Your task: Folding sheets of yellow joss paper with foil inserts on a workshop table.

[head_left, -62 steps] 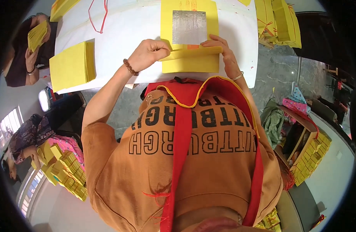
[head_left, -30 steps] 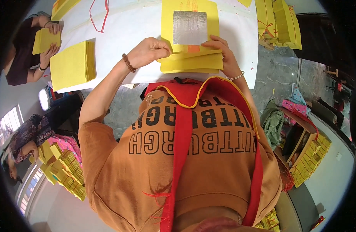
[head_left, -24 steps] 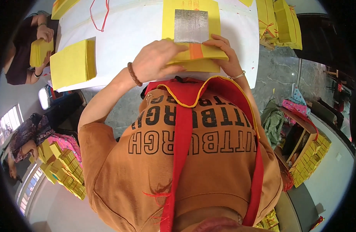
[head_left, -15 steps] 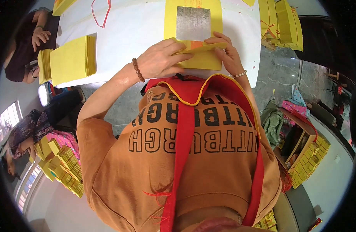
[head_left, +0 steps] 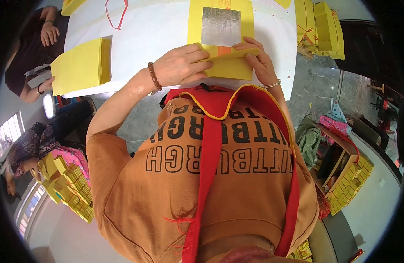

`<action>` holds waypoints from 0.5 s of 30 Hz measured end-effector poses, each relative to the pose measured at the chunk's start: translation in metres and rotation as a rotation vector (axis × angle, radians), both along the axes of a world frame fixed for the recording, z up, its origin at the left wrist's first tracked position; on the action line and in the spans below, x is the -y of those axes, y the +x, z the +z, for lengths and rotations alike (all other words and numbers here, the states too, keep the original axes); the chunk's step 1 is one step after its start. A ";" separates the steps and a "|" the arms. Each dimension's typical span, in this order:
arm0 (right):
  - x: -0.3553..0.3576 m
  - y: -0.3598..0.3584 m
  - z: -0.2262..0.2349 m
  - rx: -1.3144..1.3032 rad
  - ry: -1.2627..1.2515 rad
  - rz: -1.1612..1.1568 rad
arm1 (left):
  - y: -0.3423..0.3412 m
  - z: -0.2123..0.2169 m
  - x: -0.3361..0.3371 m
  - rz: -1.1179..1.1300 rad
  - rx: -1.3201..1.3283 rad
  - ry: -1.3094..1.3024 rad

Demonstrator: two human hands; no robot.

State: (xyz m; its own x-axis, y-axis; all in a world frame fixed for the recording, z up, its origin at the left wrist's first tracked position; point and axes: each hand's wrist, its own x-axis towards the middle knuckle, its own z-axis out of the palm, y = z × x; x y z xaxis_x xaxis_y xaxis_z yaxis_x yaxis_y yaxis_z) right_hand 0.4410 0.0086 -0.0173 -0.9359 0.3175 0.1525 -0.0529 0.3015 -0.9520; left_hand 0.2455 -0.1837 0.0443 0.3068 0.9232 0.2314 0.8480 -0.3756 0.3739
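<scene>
A sheet of yellow paper (head_left: 232,70) lies before me at the table's near edge. It bears a silver foil square (head_left: 221,27) with orange patches above and below it. The near part of the sheet is bent up into a raised fold. My left hand (head_left: 184,65) grips the left end of this fold, fingers curled over it. At the right end, my right hand (head_left: 260,60) pinches the fold, with some fingers behind the paper. Part of the sheet under my left hand is hidden.
On the white table (head_left: 145,26), a stack of yellow paper (head_left: 77,65) stands at left, a co-worker's hand (head_left: 47,84) by its outer edge. A red string loop (head_left: 118,22) lies farther back. Yellow bundles (head_left: 329,30) stand at the right; more yellow packets (head_left: 349,184) are piled lower right.
My hands and the folded sheet have barely moved. At the left, the co-worker's hands have shifted, and the smaller yellow stack beside the larger one is no longer in view.
</scene>
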 end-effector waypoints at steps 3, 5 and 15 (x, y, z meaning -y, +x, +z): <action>0.000 0.000 -0.001 -0.006 -0.001 0.005 | -0.004 0.001 0.000 -0.022 -0.041 0.047; 0.000 -0.001 0.000 -0.005 -0.001 0.008 | -0.004 0.001 0.001 -0.035 -0.081 0.075; 0.002 -0.001 0.007 0.046 -0.037 -0.005 | 0.004 0.009 0.005 0.081 -0.183 -0.097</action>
